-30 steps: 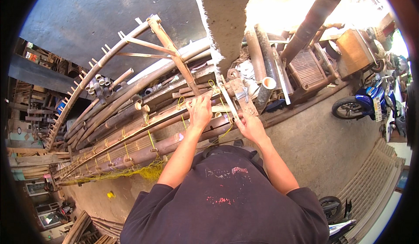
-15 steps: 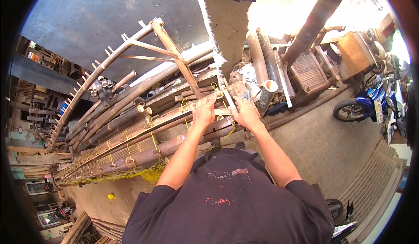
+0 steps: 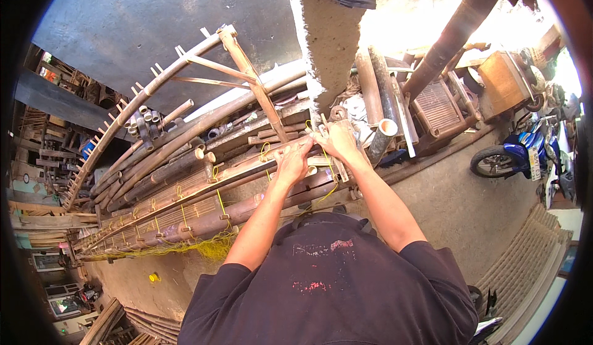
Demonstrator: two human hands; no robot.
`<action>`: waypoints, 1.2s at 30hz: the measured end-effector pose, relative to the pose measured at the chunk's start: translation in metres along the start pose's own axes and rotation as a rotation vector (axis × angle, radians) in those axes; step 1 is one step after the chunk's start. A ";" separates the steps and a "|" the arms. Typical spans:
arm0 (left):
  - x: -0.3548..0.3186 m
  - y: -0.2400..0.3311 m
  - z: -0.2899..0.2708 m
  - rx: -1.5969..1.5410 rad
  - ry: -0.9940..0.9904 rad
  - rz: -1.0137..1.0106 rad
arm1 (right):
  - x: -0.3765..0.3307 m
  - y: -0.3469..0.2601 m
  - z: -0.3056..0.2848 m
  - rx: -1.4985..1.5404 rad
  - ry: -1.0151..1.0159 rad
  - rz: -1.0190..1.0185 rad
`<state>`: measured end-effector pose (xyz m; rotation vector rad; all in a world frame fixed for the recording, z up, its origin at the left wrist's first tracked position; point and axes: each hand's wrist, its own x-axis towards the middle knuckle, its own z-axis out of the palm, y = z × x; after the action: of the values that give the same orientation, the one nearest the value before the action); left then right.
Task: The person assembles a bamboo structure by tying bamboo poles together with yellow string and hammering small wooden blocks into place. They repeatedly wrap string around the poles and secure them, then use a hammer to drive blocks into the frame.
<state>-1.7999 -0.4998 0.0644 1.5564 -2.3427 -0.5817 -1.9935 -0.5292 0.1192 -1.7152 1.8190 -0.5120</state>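
A: Thoughts on the bare left hand [image 3: 293, 164] and bare right hand [image 3: 338, 141]? At which step, roughly?

B: Probably fiddling with the end of the long, flat, tan bamboo slat [image 3: 244, 169], maybe fastening or fitting. Lying right at the left hand's fingertips, then running off well to the left of that hand.

A: Gripping or nah?

B: Can't tell, tbh. Left hand: bent over the slat's end, pinch hidden. Right hand: bunched up against the left one, too small to make out if clamped on anything.

A: And around there?

B: Thin yellow twine [image 3: 220, 201] left of the left hand, strung from the slat down to the thick, round, brown bamboo pole [image 3: 238, 209] just below that hand.

A: Next move?

B: Likely calls for steadying the slat's end with the left hand and doing the fine work with the right fingertips. Wouldn't rush.
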 end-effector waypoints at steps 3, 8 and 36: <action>-0.001 0.025 -0.027 -0.007 -0.114 -0.095 | 0.001 0.012 0.007 -0.012 0.057 -0.019; 0.004 0.011 -0.021 -0.072 -0.106 -0.079 | -0.001 0.006 0.011 0.004 0.098 -0.027; -0.014 0.008 -0.032 0.033 0.082 0.008 | -0.048 0.027 0.020 -0.007 0.080 -0.007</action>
<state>-1.7876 -0.4900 0.0967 1.5541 -2.3072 -0.4709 -2.0016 -0.4771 0.0939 -1.7282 1.8731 -0.5858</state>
